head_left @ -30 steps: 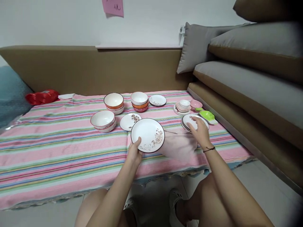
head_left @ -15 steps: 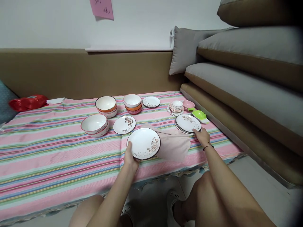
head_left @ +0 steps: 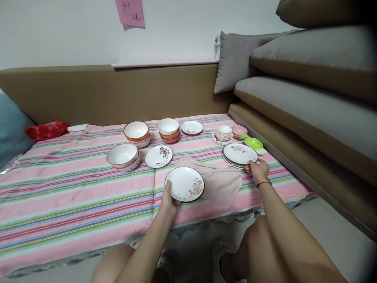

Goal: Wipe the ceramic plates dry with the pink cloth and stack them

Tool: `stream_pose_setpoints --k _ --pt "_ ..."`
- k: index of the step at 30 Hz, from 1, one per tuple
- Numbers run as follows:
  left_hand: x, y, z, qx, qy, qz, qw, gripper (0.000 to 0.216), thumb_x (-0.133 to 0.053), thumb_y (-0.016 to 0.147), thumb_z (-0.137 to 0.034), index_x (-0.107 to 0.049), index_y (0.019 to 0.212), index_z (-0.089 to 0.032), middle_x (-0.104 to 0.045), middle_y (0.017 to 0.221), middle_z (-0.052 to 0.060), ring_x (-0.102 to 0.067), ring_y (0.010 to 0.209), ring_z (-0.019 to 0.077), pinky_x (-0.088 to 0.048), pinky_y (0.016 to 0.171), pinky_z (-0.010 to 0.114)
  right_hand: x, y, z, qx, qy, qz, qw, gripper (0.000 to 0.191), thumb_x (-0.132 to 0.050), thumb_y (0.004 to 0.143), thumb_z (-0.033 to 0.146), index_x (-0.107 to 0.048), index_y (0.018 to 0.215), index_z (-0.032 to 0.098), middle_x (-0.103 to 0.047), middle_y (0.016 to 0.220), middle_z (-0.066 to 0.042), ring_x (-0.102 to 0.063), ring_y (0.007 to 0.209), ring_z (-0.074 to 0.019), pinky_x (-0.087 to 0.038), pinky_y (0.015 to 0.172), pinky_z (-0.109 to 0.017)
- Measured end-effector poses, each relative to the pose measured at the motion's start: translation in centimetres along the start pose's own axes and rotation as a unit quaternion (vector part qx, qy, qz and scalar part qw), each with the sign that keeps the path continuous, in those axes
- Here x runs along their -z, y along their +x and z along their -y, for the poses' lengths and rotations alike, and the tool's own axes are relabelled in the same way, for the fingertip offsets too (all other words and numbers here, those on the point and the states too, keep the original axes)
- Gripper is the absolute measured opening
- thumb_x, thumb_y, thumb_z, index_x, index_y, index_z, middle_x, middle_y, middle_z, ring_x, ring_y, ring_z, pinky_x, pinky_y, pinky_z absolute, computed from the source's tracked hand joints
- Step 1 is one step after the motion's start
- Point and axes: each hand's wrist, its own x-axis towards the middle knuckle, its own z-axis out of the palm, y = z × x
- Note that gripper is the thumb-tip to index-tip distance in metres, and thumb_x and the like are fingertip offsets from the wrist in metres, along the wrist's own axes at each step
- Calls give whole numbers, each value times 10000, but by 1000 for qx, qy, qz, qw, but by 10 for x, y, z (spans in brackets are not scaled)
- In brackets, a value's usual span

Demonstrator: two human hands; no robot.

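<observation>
My left hand point(head_left: 168, 199) grips the near left rim of a white plate with a brown flower pattern point(head_left: 185, 188), low over the striped cloth point(head_left: 73, 196). A pale pink cloth point(head_left: 220, 179) lies partly under that plate's right side. My right hand point(head_left: 258, 169), with a dark band at the wrist, is closed on the near edge of a stack of similar flowered plates point(head_left: 239, 154) to the right.
Behind lie a small flowered plate point(head_left: 158, 156), stacked bowls point(head_left: 123, 155) point(head_left: 137, 133) point(head_left: 168, 130), another plate point(head_left: 191, 127), small pink-white dishes point(head_left: 224, 133) and a green dish point(head_left: 255, 144). A red bag point(head_left: 46, 129) sits far left. Sofa cushions point(head_left: 309, 102) rise at right.
My left hand has lowered the flowered plate from a tilted, raised hold to nearly flat over the cloth. My right hand slid from on top of the plate stack to its near edge.
</observation>
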Motion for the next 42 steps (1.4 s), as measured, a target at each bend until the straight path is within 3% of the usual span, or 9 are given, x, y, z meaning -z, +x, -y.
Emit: stream_pose_setpoints --k 3,8,13,17,24,30,33,36,42 --pt "0 1 2 9 24 -8 1000 312 -575 882 -375 -633 1096 -157 -719 878 76 -642 589 153 -526 484 243 -2 -2 7 -16 23 -17 999 402 -574 654 131 -557 1054 102 -567 463 29 -561 400 -152 -460 369 -208" --pt "1 2 4 11 60 6 998 337 -578 874 -401 -622 1107 -162 -714 966 93 -670 685 174 -530 515 248 -3 -7 16 -50 57 11 997 32 -548 664 159 -536 693 163 -551 454 9 -462 358 -94 -397 334 -174" --pt "0 -1 -3 11 103 51 993 311 -498 914 -375 -593 1125 -168 -709 961 106 -679 756 204 -548 563 287 1 -17 28 -54 76 45 995 85 -514 662 150 -483 592 188 -552 443 -7 -448 351 -85 -425 362 -192" --pt "1 -6 -19 -64 300 87 948 313 -612 834 -363 -601 1053 -139 -694 984 149 -678 814 256 -552 609 327 11 -28 43 -9 87 77 993 110 -553 670 213 -469 601 199 -521 405 15 -476 361 -108 -469 411 -230" --pt "10 12 -38 -130 440 52 887 238 -651 759 -338 -608 870 -132 -676 947 182 -663 863 329 -529 626 373 13 -75 63 56 84 258 961 186 -618 657 342 -521 672 184 -534 402 21 -405 328 -80 -350 374 -194" --pt "10 6 -48 -254 483 20 838 165 -602 800 -277 -607 685 -160 -624 1137 184 -497 1219 357 -466 873 351 -17 -132 61 56 60 425 902 260 -621 689 413 -589 748 162 -520 411 29 -393 344 -80 -220 353 -185" --pt "6 -1 -49 -257 462 82 845 253 -494 888 -371 -619 791 -174 -678 945 126 -658 915 267 -515 715 322 -30 -151 60 55 49 473 878 274 -591 705 425 -603 765 158 -530 436 20 -434 373 -95 -194 354 -191" --pt "6 1 -47 -227 446 124 857 141 -557 860 -322 -568 824 -186 -638 644 34 -637 570 195 -506 555 298 -38 -158 58 59 28 505 861 288 -563 725 425 -617 800 152 -532 443 21 -457 390 -106 -223 366 -195" --pt "19 15 -41 -225 533 62 813 195 -676 702 -131 -503 686 -220 -535 430 -13 -634 531 233 -477 572 309 -47 -157 44 93 -52 533 839 359 -567 737 390 -635 977 131 -533 418 42 -445 362 -122 -305 387 -210"
